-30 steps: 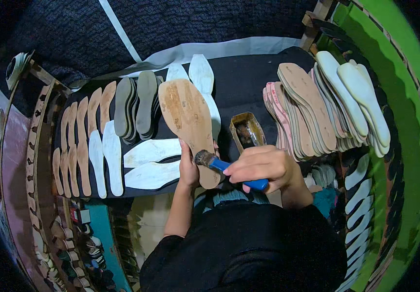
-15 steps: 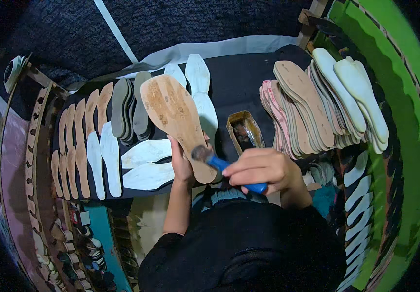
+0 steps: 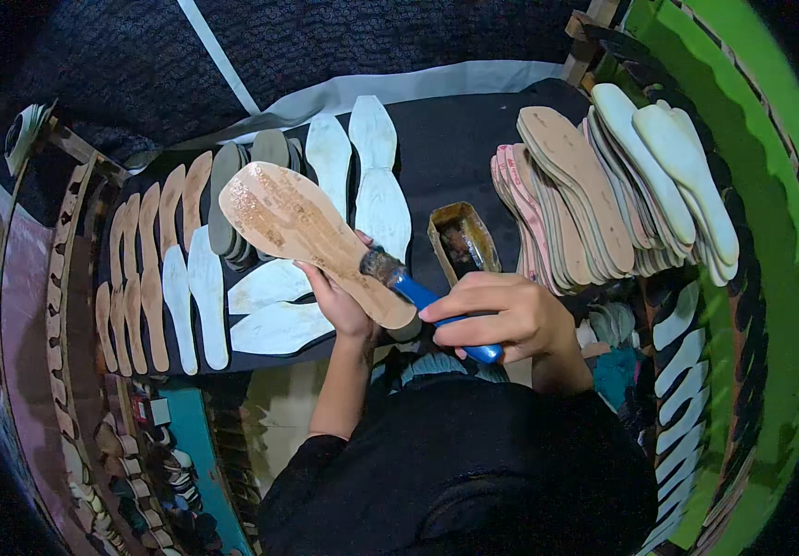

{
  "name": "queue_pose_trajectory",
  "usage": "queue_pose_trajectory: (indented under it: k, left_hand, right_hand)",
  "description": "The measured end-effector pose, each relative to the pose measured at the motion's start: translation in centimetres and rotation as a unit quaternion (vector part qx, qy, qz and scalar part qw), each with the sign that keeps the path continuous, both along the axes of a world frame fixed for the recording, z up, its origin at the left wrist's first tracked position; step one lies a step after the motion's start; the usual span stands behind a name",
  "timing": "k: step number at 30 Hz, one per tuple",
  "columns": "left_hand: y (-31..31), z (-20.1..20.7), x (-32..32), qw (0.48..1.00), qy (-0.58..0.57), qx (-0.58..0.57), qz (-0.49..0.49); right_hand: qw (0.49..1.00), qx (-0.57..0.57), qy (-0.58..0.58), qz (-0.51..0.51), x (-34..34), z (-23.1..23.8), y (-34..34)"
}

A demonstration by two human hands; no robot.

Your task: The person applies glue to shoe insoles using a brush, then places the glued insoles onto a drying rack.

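- Left hand (image 3: 348,310): reaching up, gripping tan sole (image 3: 293,218) at its waist from beneath; wide end beyond fingers, up-left.
- Right hand (image 3: 510,317): fingers closed round blue-handled brush (image 3: 415,291), bristles at sole's edge.

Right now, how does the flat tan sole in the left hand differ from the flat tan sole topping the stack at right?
The held tan sole is in the left hand; the stacked tan sole lies unheld. The held tan sole looks glossy and streaked, the stacked tan sole matte. Both are tan and narrow-waisted.
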State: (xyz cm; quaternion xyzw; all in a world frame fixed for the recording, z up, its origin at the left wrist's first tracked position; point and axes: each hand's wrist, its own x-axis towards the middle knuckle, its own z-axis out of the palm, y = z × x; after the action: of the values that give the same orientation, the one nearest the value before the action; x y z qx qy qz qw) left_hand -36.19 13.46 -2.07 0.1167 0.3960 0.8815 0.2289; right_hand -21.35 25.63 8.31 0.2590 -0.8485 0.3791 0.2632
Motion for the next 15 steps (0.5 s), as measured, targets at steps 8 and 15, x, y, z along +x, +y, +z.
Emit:
queue_pose_trajectory:
  k: [8,15]
  left_hand:
    - [-0.2,1.1,0.8,0.992,-0.102,0.068,-0.034]
    - [-0.8,0.7,0.5,0.992,-0.087,0.053,-0.078]
  right_hand:
    - [0.997,-0.052,-0.021,0.050,0.6,-0.1,0.8]
    - [0.993,-0.046,-0.061,0.087,1.0,0.5,1.3]
